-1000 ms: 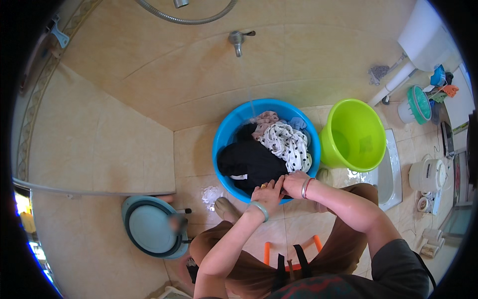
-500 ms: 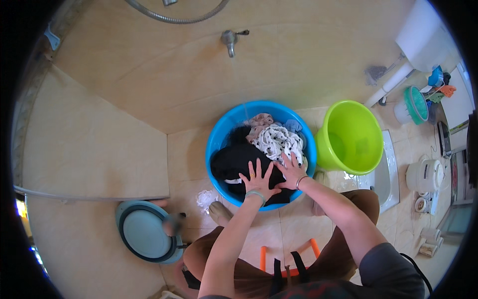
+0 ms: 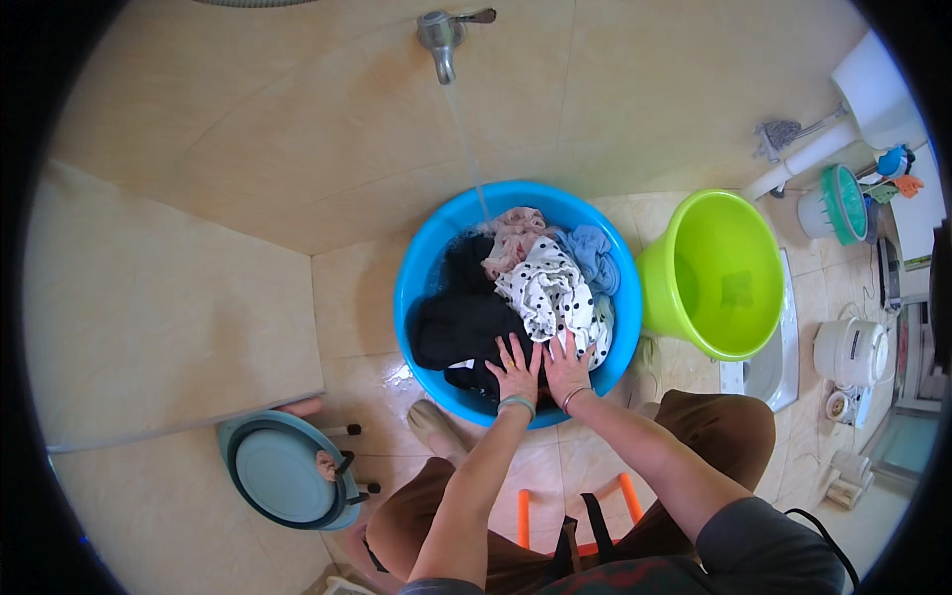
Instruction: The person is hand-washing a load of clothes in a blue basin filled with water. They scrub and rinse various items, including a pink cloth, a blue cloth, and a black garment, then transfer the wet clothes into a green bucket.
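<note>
A round blue basin [image 3: 410, 369] of laundry stands on the floor in front of me. Water runs into it from a metal faucet [image 3: 441, 45] on the wall. My left hand [image 3: 515, 375] lies with fingers spread on a black garment [image 3: 461, 327]. Close beside it, my right hand [image 3: 567, 372] presses down with fingers stretched, its tips at the lower edge of a white garment with black dots [image 3: 540, 283]. Behind these are a pinkish cloth [image 3: 515, 238] and a light blue one [image 3: 592, 256]. Neither hand grips anything.
A lime-green bucket [image 3: 759, 268] stands right of the basin, beside a white floor fixture [image 3: 783, 362]. A grey-blue folding basin [image 3: 283, 476] is at the lower left. Orange stool legs [image 3: 525, 516] show between my knees. Farther right is a white lidded tub [image 3: 843, 352].
Both hands have moved closer together and slightly toward me on the laundry. The view has shifted, so the faucet sits higher and its water stream shows more clearly.
</note>
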A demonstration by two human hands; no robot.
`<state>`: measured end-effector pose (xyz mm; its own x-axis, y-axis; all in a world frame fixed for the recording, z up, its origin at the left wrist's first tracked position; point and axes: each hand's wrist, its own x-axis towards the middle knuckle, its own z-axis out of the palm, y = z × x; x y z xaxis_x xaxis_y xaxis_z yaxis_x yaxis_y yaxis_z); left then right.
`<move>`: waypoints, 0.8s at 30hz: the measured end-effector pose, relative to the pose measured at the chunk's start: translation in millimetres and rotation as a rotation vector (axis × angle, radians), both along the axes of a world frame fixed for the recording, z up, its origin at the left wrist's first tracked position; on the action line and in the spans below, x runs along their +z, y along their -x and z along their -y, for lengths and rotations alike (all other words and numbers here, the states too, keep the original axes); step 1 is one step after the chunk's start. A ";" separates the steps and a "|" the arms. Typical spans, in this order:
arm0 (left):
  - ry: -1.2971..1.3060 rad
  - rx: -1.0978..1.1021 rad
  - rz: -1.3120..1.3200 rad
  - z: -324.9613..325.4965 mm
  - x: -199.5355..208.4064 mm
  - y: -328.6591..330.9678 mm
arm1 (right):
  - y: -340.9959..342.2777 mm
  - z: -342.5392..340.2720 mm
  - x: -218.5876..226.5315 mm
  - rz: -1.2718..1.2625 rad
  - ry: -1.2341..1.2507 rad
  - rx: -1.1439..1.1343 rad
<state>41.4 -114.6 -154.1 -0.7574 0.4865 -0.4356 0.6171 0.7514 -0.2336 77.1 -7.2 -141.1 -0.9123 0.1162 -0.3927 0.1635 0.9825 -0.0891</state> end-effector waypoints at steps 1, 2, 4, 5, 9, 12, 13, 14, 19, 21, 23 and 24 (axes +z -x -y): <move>-0.011 0.011 0.025 -2.5 -1.6 0.4 | -0.1 -1.0 -5.8 -0.007 -0.021 0.004; -0.021 0.022 0.050 -4.8 -3.0 -0.6 | -2.1 -1.7 -11.2 -0.014 -0.041 0.008; -0.033 0.053 0.093 -5.2 -1.9 0.1 | -5.7 -1.2 -17.6 -0.103 -0.061 0.032; -0.029 0.058 0.076 -5.5 -4.0 -0.3 | -6.0 -0.5 -21.6 -0.105 -0.065 0.037; -0.023 0.048 0.019 -6.7 -9.3 -2.7 | -6.0 0.8 -32.6 -0.052 -0.101 0.033; -0.021 0.046 0.001 -4.9 -10.9 -3.9 | -7.1 3.1 -34.5 -0.004 -0.129 0.044; -0.022 0.044 -0.005 -4.7 -11.1 -4.0 | -6.8 3.2 -34.9 -0.012 -0.125 0.042; -0.020 0.038 -0.017 -4.1 -11.2 -4.3 | -6.6 3.3 -35.2 -0.020 -0.121 0.040; -0.009 0.000 -0.021 -8.8 -6.4 0.5 | 6.7 -0.8 -8.1 0.075 -0.147 0.065; -0.028 0.016 0.050 -2.8 2.5 5.9 | 35.7 -5.9 33.1 0.096 0.012 0.081; -0.051 0.002 -0.012 13.9 3.0 3.4 | 81.5 -11.4 88.7 0.091 0.242 0.169; -0.098 0.015 0.016 13.6 8.5 2.0 | 95.3 -13.1 111.6 -0.059 0.249 0.101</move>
<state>39.4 -128.2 -145.5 -0.7583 0.5160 -0.3985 0.6086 0.7794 -0.1490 -18.2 5.9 -29.5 -0.9366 -0.0703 -0.3433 0.0527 0.9403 -0.3362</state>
